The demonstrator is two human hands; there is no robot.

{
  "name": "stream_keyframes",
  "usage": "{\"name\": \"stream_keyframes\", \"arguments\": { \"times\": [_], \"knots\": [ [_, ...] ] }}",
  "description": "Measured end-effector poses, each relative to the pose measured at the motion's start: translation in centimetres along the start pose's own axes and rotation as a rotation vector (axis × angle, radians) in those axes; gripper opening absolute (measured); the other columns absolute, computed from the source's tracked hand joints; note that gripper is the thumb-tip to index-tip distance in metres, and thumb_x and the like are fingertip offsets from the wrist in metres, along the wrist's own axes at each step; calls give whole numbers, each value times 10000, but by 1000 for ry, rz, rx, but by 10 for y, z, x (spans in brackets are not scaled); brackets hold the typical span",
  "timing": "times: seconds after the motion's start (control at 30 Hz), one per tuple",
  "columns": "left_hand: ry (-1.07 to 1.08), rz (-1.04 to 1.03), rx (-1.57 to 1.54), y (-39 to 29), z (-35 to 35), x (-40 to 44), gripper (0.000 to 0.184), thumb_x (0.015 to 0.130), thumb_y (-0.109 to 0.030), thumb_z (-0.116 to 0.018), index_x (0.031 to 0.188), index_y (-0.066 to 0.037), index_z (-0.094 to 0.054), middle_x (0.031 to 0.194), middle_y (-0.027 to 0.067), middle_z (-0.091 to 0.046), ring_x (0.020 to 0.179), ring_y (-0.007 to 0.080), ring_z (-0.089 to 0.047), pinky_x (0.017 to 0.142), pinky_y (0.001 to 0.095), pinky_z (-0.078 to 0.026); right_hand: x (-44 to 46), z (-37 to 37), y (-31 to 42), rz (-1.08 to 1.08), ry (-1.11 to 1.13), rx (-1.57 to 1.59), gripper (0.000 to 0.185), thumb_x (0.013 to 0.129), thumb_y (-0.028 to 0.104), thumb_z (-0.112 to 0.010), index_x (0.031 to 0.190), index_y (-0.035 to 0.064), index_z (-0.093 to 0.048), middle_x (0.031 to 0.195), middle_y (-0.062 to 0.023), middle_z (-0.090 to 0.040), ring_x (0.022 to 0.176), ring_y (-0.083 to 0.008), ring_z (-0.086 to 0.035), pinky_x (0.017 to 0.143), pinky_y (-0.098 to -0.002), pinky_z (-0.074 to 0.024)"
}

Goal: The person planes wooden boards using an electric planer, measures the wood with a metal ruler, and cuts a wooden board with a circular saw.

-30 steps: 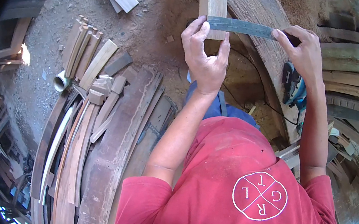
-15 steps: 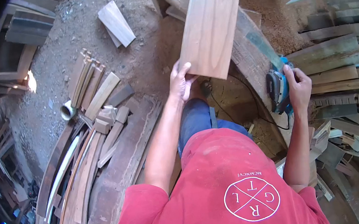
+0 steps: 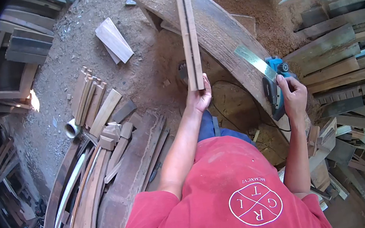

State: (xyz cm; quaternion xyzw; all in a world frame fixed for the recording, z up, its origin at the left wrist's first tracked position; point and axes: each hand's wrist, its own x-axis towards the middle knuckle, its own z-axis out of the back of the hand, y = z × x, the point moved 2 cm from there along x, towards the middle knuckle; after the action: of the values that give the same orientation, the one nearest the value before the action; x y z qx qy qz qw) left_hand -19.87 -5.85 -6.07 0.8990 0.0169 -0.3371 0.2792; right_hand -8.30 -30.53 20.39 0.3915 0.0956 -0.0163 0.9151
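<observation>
Two wooden boards (image 3: 189, 33), seen edge-on with a narrow dark gap between them, stand up from my left hand (image 3: 200, 96), whose fingers are wrapped round their near end. My right hand (image 3: 293, 97) pinches the near end of a flat metal strip (image 3: 254, 61), which reaches away over the long wooden plank (image 3: 222, 29). Just left of my right hand, a blue and black power tool (image 3: 276, 89) rests on that plank. Its dark cord runs toward the ground below.
Curved wood strips (image 3: 81, 193) and a wide brown board (image 3: 128, 177) lie at the left, near a short pipe (image 3: 72, 128). Two pale offcuts (image 3: 114, 40) lie on the dirt. Stacked timber (image 3: 327, 51) and sawdust (image 3: 272, 22) are at the right.
The wood in my left hand has turned from its broad face to its edges. My right hand, first on the strip's end before me, has moved down and right with it beside the power tool.
</observation>
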Motion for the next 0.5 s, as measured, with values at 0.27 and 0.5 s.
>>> {"name": "stream_keyframes", "arguments": {
  "times": [0.27, 0.5],
  "knots": [
    [156, -27, 518, 5, -1, -14, 439, 1045, -489, -660, 1285, -121, -667, 1103, -11, -744, 933, 143, -730, 909, 310, -619, 19, -16, 42, 280, 99, -263, 353, 924, 351, -809, 860, 5, -777, 733, -133, -703, 671, -262, -630, 710, -382, -491],
    [-139, -325, 654, 34, -22, -35, 432, 1042, -380, -698, 1338, -81, -601, 1233, 98, -622, 1160, 283, -589, 1037, 479, -518, 42, -23, 22, 149, 83, -188, 368, 950, 354, -793, 900, -11, -781, 709, -75, -694, 659, -185, -609, 685, -337, -486]
  ]
}}
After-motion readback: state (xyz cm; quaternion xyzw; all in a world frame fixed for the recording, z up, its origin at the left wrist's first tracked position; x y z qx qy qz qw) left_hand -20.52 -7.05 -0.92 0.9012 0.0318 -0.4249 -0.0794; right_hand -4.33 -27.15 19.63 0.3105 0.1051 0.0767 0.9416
